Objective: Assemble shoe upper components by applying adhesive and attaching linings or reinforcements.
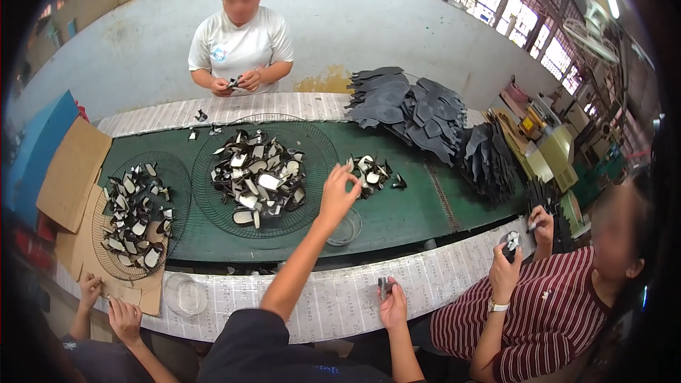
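Left hand (337, 196) over green bench top (404, 221), thumb and forefinger curled into a ring; from here I can't tell if they pinch anything. Loose pile (372, 174) at its 2 o'clock: small curved pieces, black with off-white faces. Bigger heap (259, 170) of the same at 9 o'clock, in round wire tray (323, 152). Right hand (394, 308), 5 o'clock from left, grips dark grey piece (384, 285), small, upright. Clear dish (347, 231) at left hand's 6 o'clock.
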Demonstrator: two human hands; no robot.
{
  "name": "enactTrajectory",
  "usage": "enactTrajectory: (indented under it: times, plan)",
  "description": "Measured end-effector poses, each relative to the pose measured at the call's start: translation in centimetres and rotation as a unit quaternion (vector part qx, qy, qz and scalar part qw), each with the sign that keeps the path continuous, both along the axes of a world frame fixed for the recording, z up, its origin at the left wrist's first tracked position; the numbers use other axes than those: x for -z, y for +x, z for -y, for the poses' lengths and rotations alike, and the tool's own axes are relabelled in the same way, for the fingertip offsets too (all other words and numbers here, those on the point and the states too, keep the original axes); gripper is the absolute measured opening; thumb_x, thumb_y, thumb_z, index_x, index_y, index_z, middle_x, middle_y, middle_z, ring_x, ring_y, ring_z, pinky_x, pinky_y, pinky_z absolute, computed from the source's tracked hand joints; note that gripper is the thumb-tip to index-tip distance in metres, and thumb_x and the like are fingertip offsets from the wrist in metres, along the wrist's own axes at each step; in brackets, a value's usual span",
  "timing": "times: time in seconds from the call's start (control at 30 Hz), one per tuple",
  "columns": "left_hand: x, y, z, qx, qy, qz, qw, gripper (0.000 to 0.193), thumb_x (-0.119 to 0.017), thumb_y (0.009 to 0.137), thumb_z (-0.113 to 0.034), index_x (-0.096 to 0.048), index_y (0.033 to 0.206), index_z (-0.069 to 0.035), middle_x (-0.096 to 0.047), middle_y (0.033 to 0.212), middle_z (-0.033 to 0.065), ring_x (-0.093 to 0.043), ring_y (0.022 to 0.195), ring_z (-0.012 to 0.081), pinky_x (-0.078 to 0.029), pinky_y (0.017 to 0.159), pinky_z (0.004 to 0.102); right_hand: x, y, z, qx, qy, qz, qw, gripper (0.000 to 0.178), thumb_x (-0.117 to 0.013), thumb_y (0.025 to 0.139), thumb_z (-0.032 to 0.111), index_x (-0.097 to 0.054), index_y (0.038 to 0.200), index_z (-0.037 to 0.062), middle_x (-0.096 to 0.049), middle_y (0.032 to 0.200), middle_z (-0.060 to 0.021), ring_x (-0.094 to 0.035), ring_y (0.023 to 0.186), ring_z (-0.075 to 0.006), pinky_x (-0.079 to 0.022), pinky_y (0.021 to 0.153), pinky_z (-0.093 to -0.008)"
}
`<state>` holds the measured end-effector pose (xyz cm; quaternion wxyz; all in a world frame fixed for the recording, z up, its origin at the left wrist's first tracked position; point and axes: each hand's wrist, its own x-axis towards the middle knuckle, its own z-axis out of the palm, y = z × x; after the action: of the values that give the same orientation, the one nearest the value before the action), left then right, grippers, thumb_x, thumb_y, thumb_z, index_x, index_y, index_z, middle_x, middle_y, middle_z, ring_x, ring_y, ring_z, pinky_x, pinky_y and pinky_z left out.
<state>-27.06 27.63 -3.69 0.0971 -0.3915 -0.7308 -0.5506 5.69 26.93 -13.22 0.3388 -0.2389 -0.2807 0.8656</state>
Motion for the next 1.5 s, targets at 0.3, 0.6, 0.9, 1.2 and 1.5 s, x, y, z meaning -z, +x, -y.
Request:
enactTrajectory:
  times: [0.3, 0.6, 0.9, 1.2, 1.5]
  plan:
    - [1.7, 12.8, 16.3, 0.258, 0.283, 0.637, 0.668, 0.017, -0.051, 0.099, -0.018, -0.048, 0.105, -0.002, -0.061, 0.120, 0.0209, -0.064, 0.107, 0.0340, -0.056, 0.089, 0.0418, 1.3, 0.7, 0.4, 0.041, -0.005, -0.053, 0.998, 0.030, -0.054, 0.099, 0.016, -0.057, 0.124, 0.0006, -0.064, 0.115, -0.0079, -0.063, 0.103, -0.0190, -0.055, 0.089, -0.0318]
    - [7.6, 19.2, 28.7, 0.317, 0.187, 0.759, 0.537, 0.041, -0.042, 0.090, -0.006, -0.039, 0.130, 0.002, -0.046, 0.136, 0.0298, -0.052, 0.122, 0.0459, -0.046, 0.104, 0.0484, 0.5, 0.6, 0.3, 0.059, 0.012, -0.096, 0.994, 0.029, -0.055, 0.098, 0.017, -0.057, 0.122, 0.0001, -0.063, 0.114, -0.0108, -0.063, 0.100, -0.0205, -0.055, 0.089, -0.0299]
    - [8.5, 17.2, 30.9, 0.361, 0.187, 0.699, 0.588, 0.045, -0.047, 0.101, -0.017, -0.034, 0.138, 0.004, -0.044, 0.139, 0.0283, -0.049, 0.126, 0.0417, -0.049, 0.101, 0.0428, 1.4, 0.8, 0.5, 0.041, 0.019, -0.115, 0.992, 0.029, -0.055, 0.098, 0.015, -0.057, 0.122, -0.0006, -0.062, 0.116, -0.0122, -0.063, 0.102, -0.0215, -0.055, 0.091, -0.0296]
    - [9.7, 16.9, 31.2, 0.374, 0.210, 0.690, 0.583, 0.056, -0.047, 0.100, -0.032, -0.034, 0.140, 0.005, -0.046, 0.139, 0.0273, -0.051, 0.125, 0.0384, -0.050, 0.100, 0.0420, 1.4, 0.6, -0.1, 0.015, 0.022, -0.097, 0.995, 0.029, -0.054, 0.098, 0.016, -0.056, 0.123, 0.0000, -0.062, 0.116, -0.0118, -0.063, 0.102, -0.0217, -0.055, 0.090, -0.0296]
    - [13.8, 17.9, 32.1, 0.387, 0.208, 0.697, 0.567, 0.059, -0.042, 0.099, -0.041, -0.039, 0.135, 0.006, -0.056, 0.126, 0.0273, -0.063, 0.109, 0.0345, -0.051, 0.098, 0.0452, 1.6, 1.6, 1.1, 0.020, 0.039, -0.050, 0.998, 0.029, -0.056, 0.098, 0.016, -0.057, 0.123, 0.0026, -0.061, 0.119, -0.0084, -0.058, 0.109, -0.0202, -0.050, 0.095, -0.0344]
